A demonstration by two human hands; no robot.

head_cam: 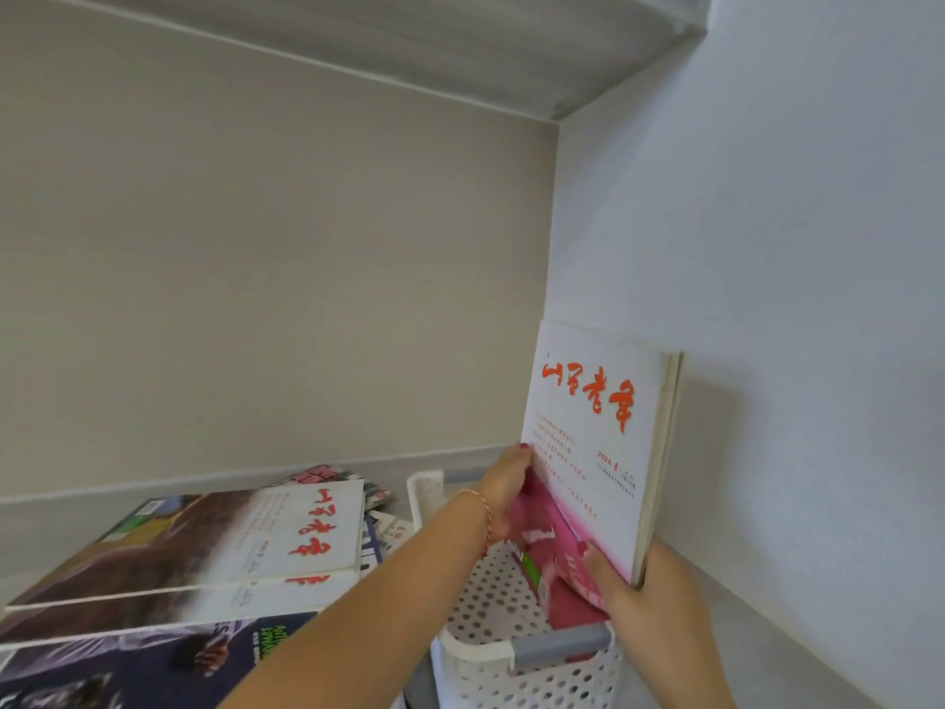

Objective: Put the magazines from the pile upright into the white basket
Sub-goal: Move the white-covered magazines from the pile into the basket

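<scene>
A white magazine with red script (595,442) stands upright over the white perforated basket (491,652), close to the right wall. My right hand (631,591) grips its lower near corner. My left hand (506,491) holds its far edge and presses on a pink magazine (555,560) standing tilted inside the basket. The pile of magazines (204,560) lies flat on the shelf to the left of the basket, with a white-and-brown cover bearing red script on top.
The shelf sits in a corner: a beige back wall (255,299) behind, a white wall (792,299) on the right, another shelf board (460,48) overhead. The basket has a grey handle (560,644) on its near rim.
</scene>
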